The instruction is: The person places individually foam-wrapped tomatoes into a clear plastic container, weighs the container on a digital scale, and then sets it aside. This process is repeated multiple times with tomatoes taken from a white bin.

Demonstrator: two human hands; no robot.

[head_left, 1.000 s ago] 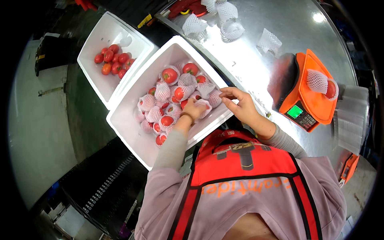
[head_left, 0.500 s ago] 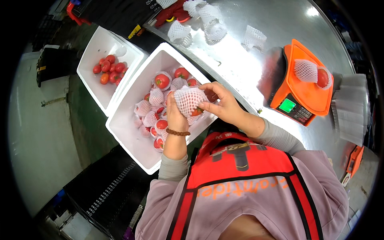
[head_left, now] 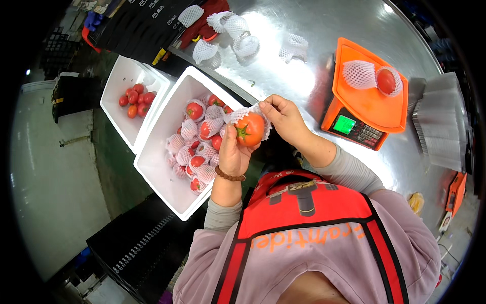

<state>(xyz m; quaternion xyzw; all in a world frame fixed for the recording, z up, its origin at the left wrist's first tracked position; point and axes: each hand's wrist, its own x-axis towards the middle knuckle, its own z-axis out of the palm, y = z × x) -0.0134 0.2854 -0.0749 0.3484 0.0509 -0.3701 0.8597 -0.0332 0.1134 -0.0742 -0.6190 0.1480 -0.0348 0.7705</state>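
A large orange-red tomato [head_left: 249, 129] rests in my left hand [head_left: 234, 157], its green stem end facing up and my fingers closed around its underside. White foam netting [head_left: 245, 112] lies along the tomato's far side and right edge. My right hand [head_left: 286, 119] pinches the edge of that netting between thumb and fingers. Below and to the left, a white foam box [head_left: 161, 178] holds many tomatoes [head_left: 197, 160], most of them in foam nets. Both hands are over this box's right rim.
An orange scale [head_left: 365, 112] on the metal table [head_left: 304, 20] bears two netted tomatoes. Loose foam nets [head_left: 246, 44] lie at the table's far left. A second white box [head_left: 117, 106] holds bare tomatoes. Stacked clear plastic trays [head_left: 441, 121] stand at the right.
The tomato, mostly covered by netting before, now shows its stem end bare. My right hand has moved up and right, drawing the netting's edge aside. The whole view has shifted slightly.
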